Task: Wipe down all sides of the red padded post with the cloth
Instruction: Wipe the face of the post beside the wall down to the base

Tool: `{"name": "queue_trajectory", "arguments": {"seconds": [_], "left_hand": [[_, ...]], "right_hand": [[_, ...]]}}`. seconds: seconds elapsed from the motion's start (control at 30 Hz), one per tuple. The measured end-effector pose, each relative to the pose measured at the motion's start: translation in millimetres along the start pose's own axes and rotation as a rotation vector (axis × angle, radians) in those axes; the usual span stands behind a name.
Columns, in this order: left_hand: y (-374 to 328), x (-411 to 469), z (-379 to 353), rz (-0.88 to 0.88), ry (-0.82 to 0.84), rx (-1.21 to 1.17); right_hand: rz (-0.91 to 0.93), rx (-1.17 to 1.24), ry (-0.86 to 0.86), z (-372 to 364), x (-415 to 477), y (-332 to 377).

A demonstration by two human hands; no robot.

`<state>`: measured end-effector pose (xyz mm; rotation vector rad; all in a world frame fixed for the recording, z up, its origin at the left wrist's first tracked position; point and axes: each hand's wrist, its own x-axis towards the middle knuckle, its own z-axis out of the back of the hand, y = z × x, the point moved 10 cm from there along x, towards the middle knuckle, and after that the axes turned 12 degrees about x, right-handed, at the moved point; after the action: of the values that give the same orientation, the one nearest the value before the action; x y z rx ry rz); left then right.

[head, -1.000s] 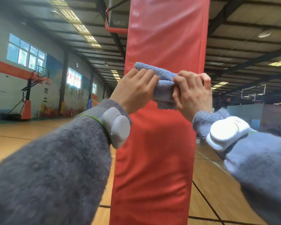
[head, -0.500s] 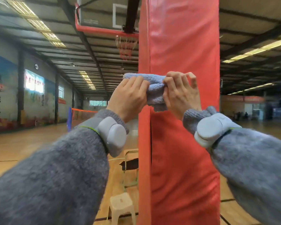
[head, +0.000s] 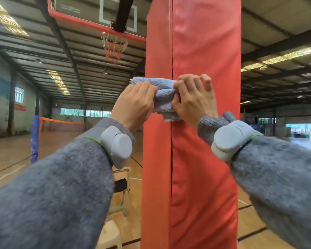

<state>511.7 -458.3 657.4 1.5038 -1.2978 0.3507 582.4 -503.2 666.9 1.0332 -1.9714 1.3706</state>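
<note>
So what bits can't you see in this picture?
All in the head view:
- Far sides of the post: hidden behind its own near faces.
- Foot of the post: cut off by the picture's lower edge.
- Much of the cloth: covered by the left hand and right hand gripping it.
- Chair: partly behind the left sleeve and the post.
- Any dirt on the post: too faint to tell.

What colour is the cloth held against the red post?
The cloth is pale blue and fluffy; the head view shows it clearly.
</note>
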Motion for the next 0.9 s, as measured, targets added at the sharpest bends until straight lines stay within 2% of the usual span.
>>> {"name": "queue_trajectory", "arguments": {"seconds": [0.13,0.33,0.67,0.8,0.9], "left_hand": [[15,-5,-24,0.038,-0.094,-0.077],[33,-28,-61,0.082,-0.193,-0.245],[33,-35,-107,0.170,-0.080,-0.351],[38,-32,-119,0.306,-0.100,-0.359],[36,-28,-119,0.341,-0.154,-0.346]], "right_hand": [[0.025,-0.068,0.019,-11,13,7],[0.130,-0.313,0.164,-46,29,38],[0.138,-0.580,0.331,-79,25,45],[0.223,-0.631,0.380,-88,24,41],[0.225,-0.631,0.401,-93,30,34]]}}
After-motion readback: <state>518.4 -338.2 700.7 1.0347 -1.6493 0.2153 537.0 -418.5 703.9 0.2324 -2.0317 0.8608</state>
